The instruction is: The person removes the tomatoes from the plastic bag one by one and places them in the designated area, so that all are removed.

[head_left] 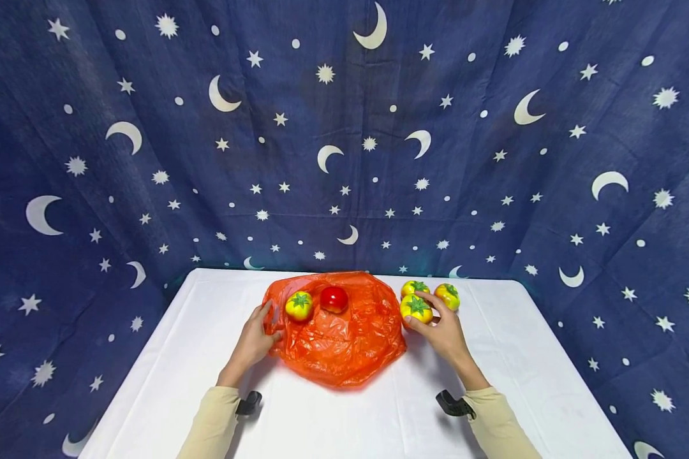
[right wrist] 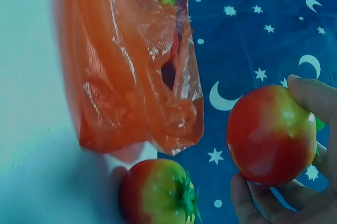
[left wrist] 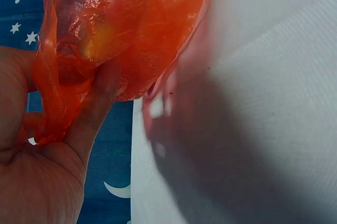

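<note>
An orange plastic bag (head_left: 344, 350) lies spread on the white table, its mouth gaping. My left hand (head_left: 254, 341) grips the bag's left edge, and the film bunches between thumb and fingers in the left wrist view. My right hand (head_left: 444, 328) holds a yellow-and-red tomato (right wrist: 271, 135) with a green leafy top, raised just right of the bag. Within the bag's opening sit a yellow tomato (head_left: 299, 306) and a glossy red tomato (head_left: 334, 299). Close behind the held one are two more, a yellow tomato (head_left: 413, 288) and a red-and-yellow tomato (head_left: 448, 296).
The white tablecloth (head_left: 344, 427) covers the table, whose far edge runs just behind the bag. A dark blue curtain (head_left: 344, 172) with moons and stars hangs at the back and sides. Dark wrist cameras (head_left: 455, 404) sit on both sleeves.
</note>
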A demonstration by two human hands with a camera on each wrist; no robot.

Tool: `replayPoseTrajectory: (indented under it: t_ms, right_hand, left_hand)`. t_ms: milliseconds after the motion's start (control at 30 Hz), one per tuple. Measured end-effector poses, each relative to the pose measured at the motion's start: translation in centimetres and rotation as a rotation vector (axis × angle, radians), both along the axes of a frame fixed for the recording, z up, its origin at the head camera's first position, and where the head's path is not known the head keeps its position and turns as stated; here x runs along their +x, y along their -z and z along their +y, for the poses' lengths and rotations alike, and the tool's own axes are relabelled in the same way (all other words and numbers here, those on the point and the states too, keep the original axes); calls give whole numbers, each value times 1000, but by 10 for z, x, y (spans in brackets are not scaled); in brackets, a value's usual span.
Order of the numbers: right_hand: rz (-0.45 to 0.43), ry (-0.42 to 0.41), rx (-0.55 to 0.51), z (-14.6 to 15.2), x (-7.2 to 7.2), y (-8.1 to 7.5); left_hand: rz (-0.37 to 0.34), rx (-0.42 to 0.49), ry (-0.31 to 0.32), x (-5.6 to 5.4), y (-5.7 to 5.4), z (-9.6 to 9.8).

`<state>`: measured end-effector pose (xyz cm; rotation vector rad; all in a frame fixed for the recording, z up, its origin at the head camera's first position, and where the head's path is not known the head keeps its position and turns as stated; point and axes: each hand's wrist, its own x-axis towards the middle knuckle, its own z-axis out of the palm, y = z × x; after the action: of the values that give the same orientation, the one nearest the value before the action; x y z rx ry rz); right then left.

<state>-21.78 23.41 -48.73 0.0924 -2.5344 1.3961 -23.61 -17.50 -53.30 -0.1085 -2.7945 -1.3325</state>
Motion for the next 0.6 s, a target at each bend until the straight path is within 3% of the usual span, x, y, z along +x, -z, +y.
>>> replayPoseTrajectory:
  t_ms: [600]
  right_hand:
    - [-41,114,12,31,-8,15]
  left_hand:
    - [21,4,17,3,3,2]
